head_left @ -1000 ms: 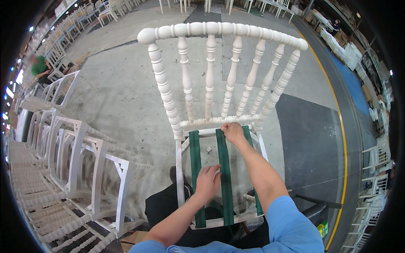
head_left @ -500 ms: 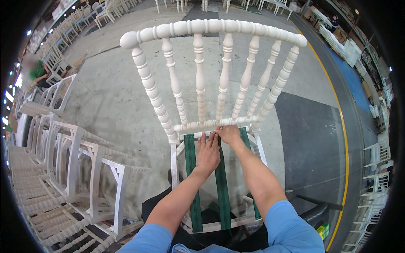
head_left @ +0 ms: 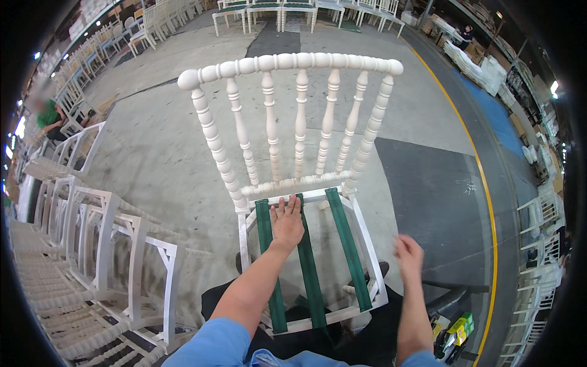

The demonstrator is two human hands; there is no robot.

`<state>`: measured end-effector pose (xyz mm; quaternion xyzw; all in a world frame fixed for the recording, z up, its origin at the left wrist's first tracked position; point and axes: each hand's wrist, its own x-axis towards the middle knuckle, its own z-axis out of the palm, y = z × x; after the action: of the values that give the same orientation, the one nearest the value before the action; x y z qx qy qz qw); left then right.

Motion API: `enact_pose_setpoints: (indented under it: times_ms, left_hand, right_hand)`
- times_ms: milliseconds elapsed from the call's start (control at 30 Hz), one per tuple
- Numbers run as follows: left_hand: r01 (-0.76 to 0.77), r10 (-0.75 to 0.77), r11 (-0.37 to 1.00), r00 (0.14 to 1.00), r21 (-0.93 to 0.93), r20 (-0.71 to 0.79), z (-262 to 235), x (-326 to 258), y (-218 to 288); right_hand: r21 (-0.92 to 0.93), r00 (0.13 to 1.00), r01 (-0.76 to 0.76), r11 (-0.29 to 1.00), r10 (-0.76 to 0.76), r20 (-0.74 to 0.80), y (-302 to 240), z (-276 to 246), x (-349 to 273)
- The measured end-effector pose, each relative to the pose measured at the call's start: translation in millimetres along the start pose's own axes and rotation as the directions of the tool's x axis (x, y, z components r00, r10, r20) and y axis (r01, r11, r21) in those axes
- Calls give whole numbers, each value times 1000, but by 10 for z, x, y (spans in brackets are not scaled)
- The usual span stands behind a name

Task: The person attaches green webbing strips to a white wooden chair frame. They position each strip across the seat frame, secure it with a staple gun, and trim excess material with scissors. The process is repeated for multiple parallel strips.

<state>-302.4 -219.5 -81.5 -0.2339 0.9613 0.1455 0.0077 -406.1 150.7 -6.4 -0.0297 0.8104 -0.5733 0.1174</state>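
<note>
A white chair (head_left: 294, 62) with a turned-spindle back stands in front of me, its seat frame open. Three green webbing straps run front to back across the frame: a left strap (head_left: 277, 309), a middle strap (head_left: 313, 281) and a right strap (head_left: 348, 251). My left hand (head_left: 287, 229) lies with fingers stretched out at the back rail, fingertips at the rear end of the middle strap; it is open. Off to the right of the seat, apart from the chair, my right hand (head_left: 408, 255) is raised. Its fingers look bent but are smeared by motion, and nothing in them can be made out.
Stacked white chair frames (head_left: 137, 269) fill the left side. A green and yellow box (head_left: 460, 329) lies beside a dark bar at the lower right. A person in green (head_left: 49, 116) sits at the far left. More white chairs (head_left: 266, 9) line the back.
My right hand has left the back rail and swung right and toward me. My left hand stays at the middle strap's rear end. The head view has shifted, showing the chair slightly lower and further left.
</note>
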Motion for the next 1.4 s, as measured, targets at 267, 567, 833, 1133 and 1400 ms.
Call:
enact_pose_setpoints:
  times_ms: [267,567,833,1133,1400]
  left_hand:
    - [40,-39,999,999,-33,24,-94,6,133]
    - [88,-87,996,994,-14,68,-193,-25,186]
    - [33,-30,999,997,-39,70,-217,15,242]
    - [36,-36,998,999,-57,-1,-114,-40,117]
    - [-11,-4,991,993,-130,-117,54,-75,18]
  right_hand:
    - [-624,727,-672,398,195,-658,944,-2725,-2454]
    - [-208,614,-715,668,456,-645,1261,-2459,-2606]
    - [-106,683,-535,838,356,-638,937,-2577,-2608]
    - [117,933,-55,992,93,-347,-1108,-1521,-1604]
    - [90,911,-243,966,195,362,-1541,850,-183]
